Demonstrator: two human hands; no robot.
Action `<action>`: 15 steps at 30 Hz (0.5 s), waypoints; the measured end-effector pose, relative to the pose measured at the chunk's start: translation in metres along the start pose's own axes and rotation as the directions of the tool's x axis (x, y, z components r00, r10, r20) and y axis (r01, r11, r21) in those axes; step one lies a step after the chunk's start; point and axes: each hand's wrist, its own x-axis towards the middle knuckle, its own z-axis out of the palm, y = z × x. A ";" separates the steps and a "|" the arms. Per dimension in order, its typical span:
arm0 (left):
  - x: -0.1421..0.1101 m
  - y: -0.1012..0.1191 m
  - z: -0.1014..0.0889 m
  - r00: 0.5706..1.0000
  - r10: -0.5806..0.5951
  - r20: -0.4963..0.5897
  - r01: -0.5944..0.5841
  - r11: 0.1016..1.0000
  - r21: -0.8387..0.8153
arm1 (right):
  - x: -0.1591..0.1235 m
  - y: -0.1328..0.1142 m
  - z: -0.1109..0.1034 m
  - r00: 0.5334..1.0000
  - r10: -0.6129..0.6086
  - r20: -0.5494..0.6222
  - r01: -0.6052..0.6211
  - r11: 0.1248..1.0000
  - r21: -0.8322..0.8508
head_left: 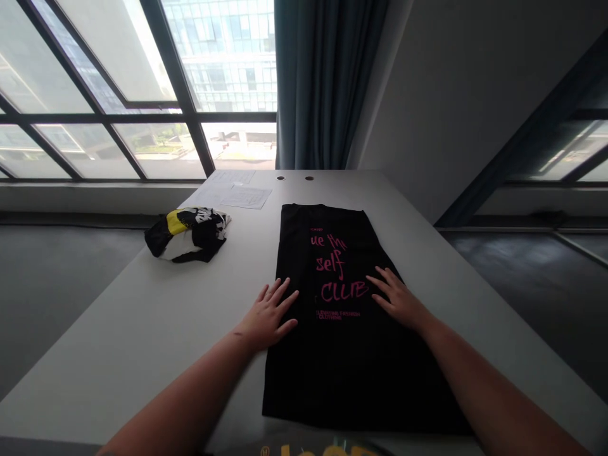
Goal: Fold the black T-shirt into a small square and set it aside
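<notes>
A black garment (327, 367) with pink lettering lies flat in a long folded strip on the white table. The print is cut off along its left fold. My left hand (270, 315) rests on the garment's left edge, fingers spread, partly over the tabletop. On the opposite side, my right hand (396, 297) lies palm down near the right edge, its fingers spread beside the lettering. Neither hand grips the cloth.
A crumpled black, white and yellow garment (190, 234) sits on the white table (204, 323) at the left. Behind it are sheets of paper (246, 196). Two round cable holes (280, 178) mark the far end, before a blue curtain (327, 82) and windows.
</notes>
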 end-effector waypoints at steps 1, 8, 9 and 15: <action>-0.005 0.003 0.000 1.000 0.021 0.015 -0.021 1.000 0.007 | -0.008 0.001 -0.002 1.000 -0.004 0.014 0.004 1.000 -0.009; -0.039 0.031 -0.003 1.000 0.011 -0.014 -0.010 0.998 0.054 | -0.029 0.008 -0.008 0.997 0.071 0.013 -0.070 0.996 -0.053; -0.045 0.036 -0.004 0.999 0.031 -0.032 -0.029 0.997 0.067 | -0.032 0.009 -0.007 0.996 0.087 -0.003 -0.087 0.995 -0.058; -0.080 0.057 -0.001 0.987 0.147 0.068 -0.150 0.988 0.043 | -0.049 0.007 -0.004 0.994 0.111 -0.016 -0.111 0.992 -0.064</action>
